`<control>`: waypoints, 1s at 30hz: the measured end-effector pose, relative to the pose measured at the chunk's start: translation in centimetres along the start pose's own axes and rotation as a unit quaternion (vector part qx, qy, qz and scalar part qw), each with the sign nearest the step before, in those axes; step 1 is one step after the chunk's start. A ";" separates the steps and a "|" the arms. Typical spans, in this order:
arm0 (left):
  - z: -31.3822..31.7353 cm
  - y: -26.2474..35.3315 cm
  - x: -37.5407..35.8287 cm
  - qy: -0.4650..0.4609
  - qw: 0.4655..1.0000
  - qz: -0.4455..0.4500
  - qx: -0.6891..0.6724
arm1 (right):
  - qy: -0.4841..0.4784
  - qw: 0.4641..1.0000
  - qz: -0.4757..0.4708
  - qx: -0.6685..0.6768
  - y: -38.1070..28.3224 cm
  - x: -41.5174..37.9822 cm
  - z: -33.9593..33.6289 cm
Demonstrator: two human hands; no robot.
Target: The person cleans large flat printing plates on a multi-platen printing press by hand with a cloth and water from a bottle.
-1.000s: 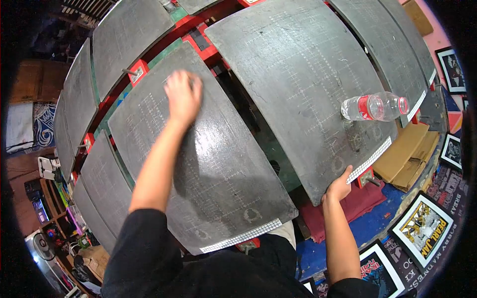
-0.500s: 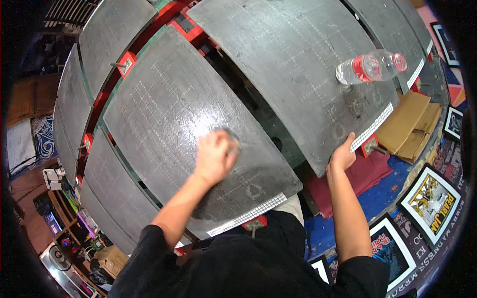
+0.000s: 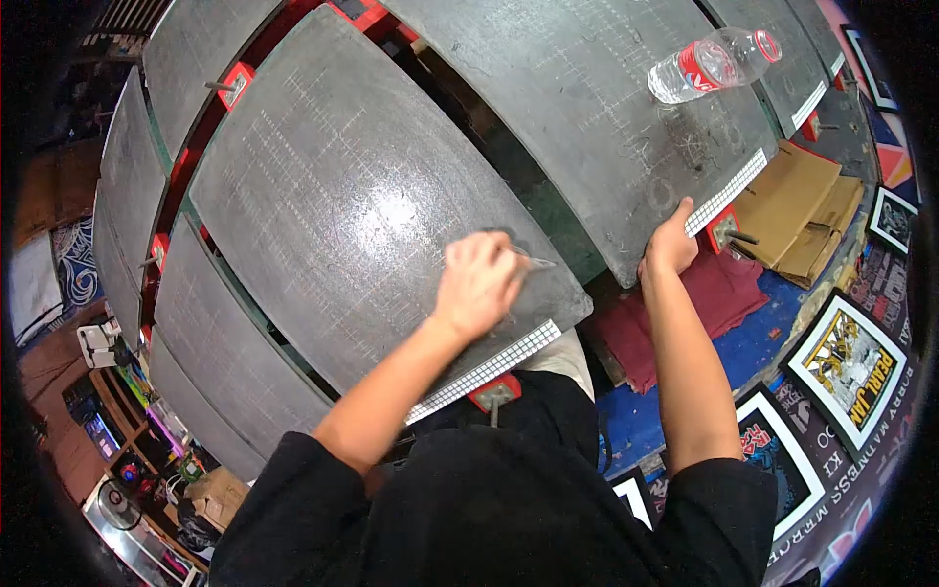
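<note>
My left hand (image 3: 479,284) is closed over the lower right part of the central dark grey board (image 3: 323,186). A thin, pale, blurred thing shows beyond its fingers, too unclear to name. With the thumb on top, my right hand (image 3: 670,245) grips the lower corner of the neighbouring grey board (image 3: 587,117). Both boards have wet-looking or worn surfaces with faint grid marks, and a white gridded strip (image 3: 489,372) runs along the near edge of the central one. A clear plastic bottle with a red label (image 3: 699,67) lies on its side on the right board.
More grey boards (image 3: 230,333) stand around a red frame, with dark gaps between them. Dark red cloth (image 3: 675,313) and flattened cardboard (image 3: 787,201) lie at the right. Framed prints (image 3: 851,377) line the lower right; shelves and a cardboard box (image 3: 217,497) are at the lower left.
My left hand has moved right across the central board, toward its right edge. My right hand keeps its grip on the board corner. The boards and bottle appear higher as the view shifts.
</note>
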State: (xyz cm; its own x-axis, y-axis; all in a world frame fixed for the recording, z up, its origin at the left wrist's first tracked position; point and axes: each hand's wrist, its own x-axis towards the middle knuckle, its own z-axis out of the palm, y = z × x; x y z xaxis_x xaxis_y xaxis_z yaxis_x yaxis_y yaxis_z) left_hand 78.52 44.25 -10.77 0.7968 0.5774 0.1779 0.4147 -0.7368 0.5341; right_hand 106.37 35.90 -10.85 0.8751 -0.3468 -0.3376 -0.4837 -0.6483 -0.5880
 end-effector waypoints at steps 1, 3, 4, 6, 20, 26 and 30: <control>-0.7 -1.8 0.4 0.011 0.999 -0.013 0.031 | -0.001 1.000 0.002 -0.003 -0.2 -0.3 -0.2; -3.3 -7.8 5.7 0.056 0.970 -0.153 0.179 | 0.012 1.000 -0.014 -0.010 -0.3 -0.6 -0.2; -4.7 -12.2 8.4 0.134 0.962 -0.142 0.192 | 0.013 1.000 -0.013 -0.012 0.0 -0.4 -0.1; -6.3 -18.1 13.5 0.193 0.942 -0.179 0.206 | 0.011 1.000 -0.006 -0.012 0.2 0.2 0.2; -2.7 -7.1 9.0 0.130 0.977 -0.090 0.141 | 0.017 0.998 0.014 -0.054 -0.2 -0.2 -0.5; 2.8 1.5 7.7 0.024 0.988 -0.056 0.145 | 0.007 0.999 0.011 -0.045 -0.2 -0.1 -0.5; 3.8 6.2 -2.4 -0.053 0.996 0.055 -0.047 | 0.031 0.998 0.006 -0.054 0.1 0.4 0.1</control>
State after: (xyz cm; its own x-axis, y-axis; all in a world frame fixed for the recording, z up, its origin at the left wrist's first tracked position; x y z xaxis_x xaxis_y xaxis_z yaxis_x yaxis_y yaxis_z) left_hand 80.86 36.99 -11.06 0.8794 0.4504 0.1545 0.2826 -0.7547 0.5921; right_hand 106.68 35.70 -11.11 0.8697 -0.3941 -0.2970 -0.4933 -0.7117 -0.5001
